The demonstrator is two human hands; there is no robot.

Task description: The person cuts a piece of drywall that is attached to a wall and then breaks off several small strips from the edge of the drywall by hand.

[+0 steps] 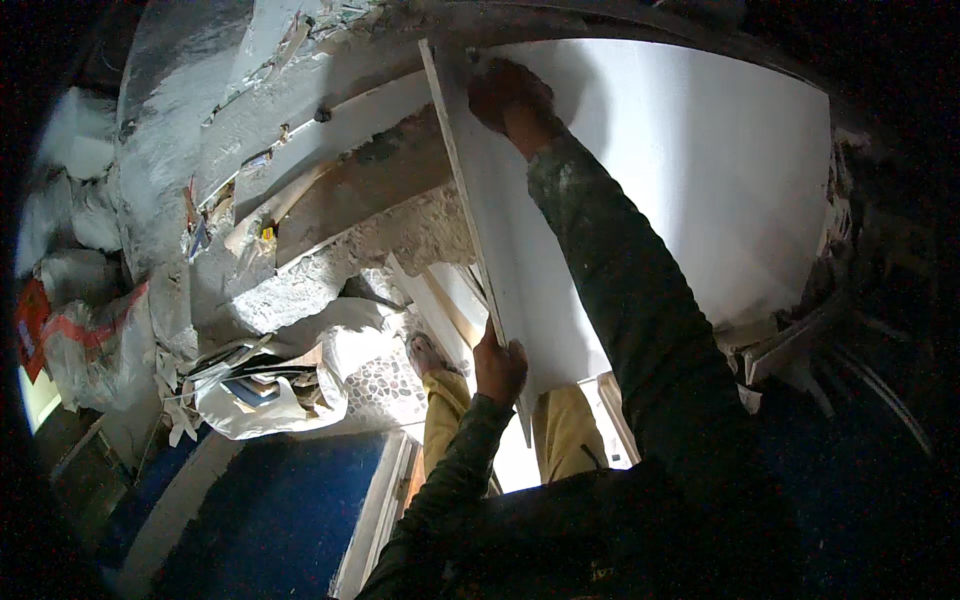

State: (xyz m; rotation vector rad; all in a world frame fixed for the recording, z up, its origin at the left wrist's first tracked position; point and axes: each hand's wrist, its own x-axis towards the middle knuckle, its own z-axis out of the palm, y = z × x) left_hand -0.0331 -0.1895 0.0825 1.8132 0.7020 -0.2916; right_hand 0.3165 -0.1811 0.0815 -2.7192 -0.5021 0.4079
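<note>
A large white board (pixel 720 190) lies across the work surface in front of me. A long, pale, straight edge runs along its left side from far to near, and I cannot tell whether it belongs to a separate strip. My left hand (pixel 500 368) is closed round this edge near its close end, the thumb on the white face. Farther off, my right hand (pixel 512 95) is closed in a fist over the board by the far end of the edge. Shadow hides whatever its fingers hold, if anything.
Dusty bench top (pixel 370 200) with scraps lies left of the board. Below it, a white sack (pixel 335 385) holds offcuts. Plastic bags (pixel 95 340) are piled at the far left. A blue surface (pixel 270 510) is at lower left; my foot (pixel 425 352) stands on pebbled floor.
</note>
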